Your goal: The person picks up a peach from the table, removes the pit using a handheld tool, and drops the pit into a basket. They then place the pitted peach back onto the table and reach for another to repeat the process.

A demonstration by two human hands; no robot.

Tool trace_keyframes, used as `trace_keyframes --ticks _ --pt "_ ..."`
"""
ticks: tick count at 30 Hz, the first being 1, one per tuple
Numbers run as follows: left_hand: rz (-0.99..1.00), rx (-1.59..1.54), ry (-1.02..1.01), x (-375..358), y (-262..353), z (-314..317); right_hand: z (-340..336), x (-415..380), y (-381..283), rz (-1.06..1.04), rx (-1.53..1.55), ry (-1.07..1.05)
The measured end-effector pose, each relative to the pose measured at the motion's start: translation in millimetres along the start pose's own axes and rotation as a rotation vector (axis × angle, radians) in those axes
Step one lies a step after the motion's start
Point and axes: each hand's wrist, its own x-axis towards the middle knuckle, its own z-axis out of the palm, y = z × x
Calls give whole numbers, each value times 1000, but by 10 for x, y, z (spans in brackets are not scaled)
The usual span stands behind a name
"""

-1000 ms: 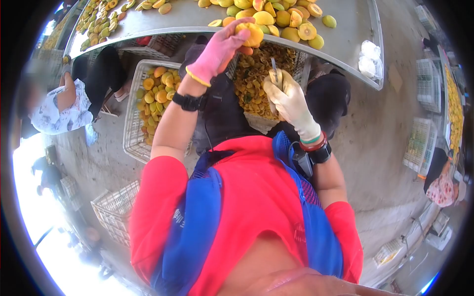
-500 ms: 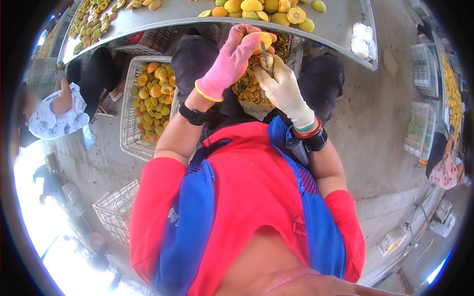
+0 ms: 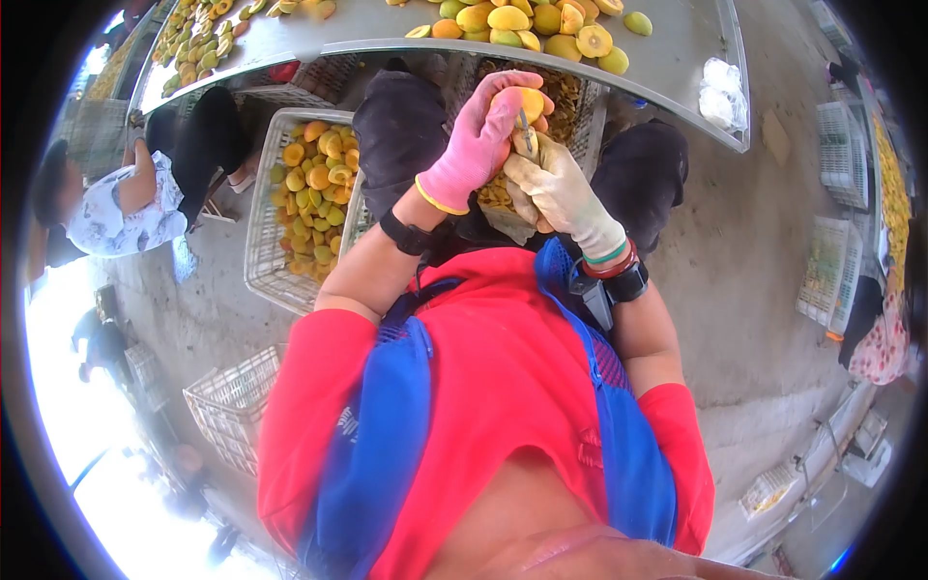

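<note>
My left hand (image 3: pixel 476 145), in a pink glove, is wrapped round a yellow-orange fruit (image 3: pixel 528 102). My right hand (image 3: pixel 561 186), in a pale glove, is closed on a small knife (image 3: pixel 525 130), whose blade lies against the fruit. Both hands are close together over a crate of cut pieces (image 3: pixel 497 196) between my knees, partly hidden by them. Ahead, yellow and green fruits (image 3: pixel 507 18), some cut open, lie on the metal table (image 3: pixel 387 29).
A white crate (image 3: pixel 253 253) of halved fruit stands left of my legs. Another crate (image 3: pixel 232 398) is lower left. A white plastic bundle (image 3: pixel 721 94) lies at the table's right end. People sit at left (image 3: pixel 126 208) and far right (image 3: pixel 878 343).
My hands have moved slightly down and right in the view. The fruit is turned differently in my left hand, and my right hand's fingers now stretch lower beneath it.
</note>
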Motion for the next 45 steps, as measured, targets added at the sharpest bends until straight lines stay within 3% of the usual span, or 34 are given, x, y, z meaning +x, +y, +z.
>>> trace_keyframes --ticks 6,8,10,13,18,21,25,30,33,42,45 --pt "50 127 62 49 -22 109 -15 27 3 -171 -131 83" --pt "95 27 55 50 -4 188 -209 98 375 -517 -477 208" --pt "189 47 13 39 48 177 -114 211 299 -606 -413 247" --pt "186 145 -10 -3 55 201 -76 58 163 -253 -74 207" --pt "99 82 -3 8 -8 197 -120 91 80 -244 -158 119" --pt "34 56 -12 -61 66 195 -77 -40 -28 -46 -69 23" --pt "43 -58 -151 -81 81 181 -40 -140 -88 58 198 -109" --pt "-33 -192 -233 -48 87 197 -168 -136 3 23 306 -334" --pt "-74 -114 -206 -83 140 207 -174 -150 39 33 376 -339" --pt "-112 -100 69 -126 476 303 -54 -196 49 74 165 -203" --pt "101 -101 137 -31 269 -36 -25 -210 80 14 -9 -197"
